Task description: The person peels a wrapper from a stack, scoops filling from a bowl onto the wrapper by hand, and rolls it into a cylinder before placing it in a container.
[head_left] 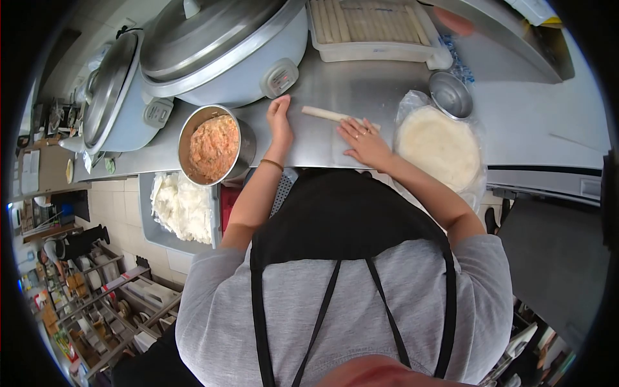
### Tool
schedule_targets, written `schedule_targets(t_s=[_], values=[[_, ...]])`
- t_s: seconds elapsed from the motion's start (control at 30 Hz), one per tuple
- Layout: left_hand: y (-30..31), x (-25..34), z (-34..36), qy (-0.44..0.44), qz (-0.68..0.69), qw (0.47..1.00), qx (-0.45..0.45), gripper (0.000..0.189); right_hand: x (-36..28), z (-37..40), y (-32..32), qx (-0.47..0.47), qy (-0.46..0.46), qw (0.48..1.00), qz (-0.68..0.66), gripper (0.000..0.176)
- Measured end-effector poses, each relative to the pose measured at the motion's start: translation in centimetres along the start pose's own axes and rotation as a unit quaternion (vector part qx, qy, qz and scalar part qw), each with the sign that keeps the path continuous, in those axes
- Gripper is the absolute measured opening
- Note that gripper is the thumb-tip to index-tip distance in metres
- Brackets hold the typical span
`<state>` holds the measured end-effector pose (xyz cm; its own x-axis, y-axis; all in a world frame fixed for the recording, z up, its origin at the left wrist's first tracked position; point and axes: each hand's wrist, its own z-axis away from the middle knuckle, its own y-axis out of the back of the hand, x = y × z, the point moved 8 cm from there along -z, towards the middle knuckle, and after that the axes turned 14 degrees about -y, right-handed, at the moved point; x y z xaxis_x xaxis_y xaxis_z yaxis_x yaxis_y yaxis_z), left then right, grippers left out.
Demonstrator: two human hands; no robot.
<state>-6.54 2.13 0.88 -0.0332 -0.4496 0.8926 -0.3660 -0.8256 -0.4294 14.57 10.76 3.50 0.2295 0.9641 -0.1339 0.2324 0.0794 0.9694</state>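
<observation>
A thin, pale rolled wrapper [322,113], like a spring roll, lies on the steel counter. Its right end is beneath my right hand [365,140], which rests flat with fingers spread; a ring shows on one finger. My left hand [279,120] is beside the roll's left end, apart from it, fingers loosely bent and nothing visible in them. To the right is a stack of round, thin wrappers [438,147] on clear plastic. Left of my left hand, a metal pot [241,151] contains orange-and-white shredded filling [214,147].
A plastic tray [374,53] of finished rolls stands at the back. Behind the wrappers sits a small metal bowl [451,95]. Two large lidded cookers [219,58] occupy the back left. Below the counter edge, a grey bin [169,240] holds white shredded material.
</observation>
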Motion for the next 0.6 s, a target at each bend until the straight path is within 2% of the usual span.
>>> schedule_targets(t_s=[0.03,0.1,0.13,0.2,0.23,0.3,0.47,0.5,0.53,0.57,0.6], values=[[0.4,0.9,0.2,-0.013,-0.061,0.998,-0.020,0.017,0.6,-0.5,-0.5,0.001,0.001,1.000,0.000,0.054],[1.6,0.9,0.3,-0.026,-0.155,0.986,-0.057,0.016,3.7,-3.2,-1.2,0.016,-0.073,0.997,0.028,0.058],[2.2,0.5,0.4,-0.029,-0.154,0.986,-0.057,0.016,4.5,-4.6,-1.3,0.018,-0.073,0.997,0.029,0.058],[2.5,0.8,0.9,-0.103,-0.229,0.963,-0.096,0.009,7.0,-7.2,-1.2,0.027,-0.164,0.986,0.016,0.054],[2.7,0.6,0.9,-0.106,-0.226,0.963,-0.097,0.009,7.0,-8.0,-0.3,0.031,-0.164,0.986,0.019,0.054],[1.3,1.8,1.3,-0.220,-0.340,0.901,-0.156,0.008,7.4,-9.6,-0.5,-0.091,-0.183,0.979,-0.026,0.048],[0.6,2.5,1.9,-0.261,-0.348,0.884,-0.171,0.006,8.0,-9.1,-2.2,-0.024,-0.206,0.973,-0.098,0.038],[0.5,2.5,2.0,-0.262,-0.352,0.881,-0.177,0.007,9.1,-8.5,-4.3,-0.061,-0.267,0.922,-0.273,0.034],[0.3,2.5,2.1,-0.263,-0.357,0.878,-0.183,0.008,9.4,-8.0,-5.2,-0.096,-0.318,0.835,-0.437,0.031],[0.2,2.6,2.2,-0.264,-0.355,0.879,-0.179,0.008,9.4,-7.5,-4.9,-0.097,-0.316,0.838,-0.435,0.031],[0.0,2.7,2.3,-0.262,-0.366,0.874,-0.184,0.009,8.6,-6.1,-5.5,-0.171,-0.395,0.642,-0.634,0.028]])
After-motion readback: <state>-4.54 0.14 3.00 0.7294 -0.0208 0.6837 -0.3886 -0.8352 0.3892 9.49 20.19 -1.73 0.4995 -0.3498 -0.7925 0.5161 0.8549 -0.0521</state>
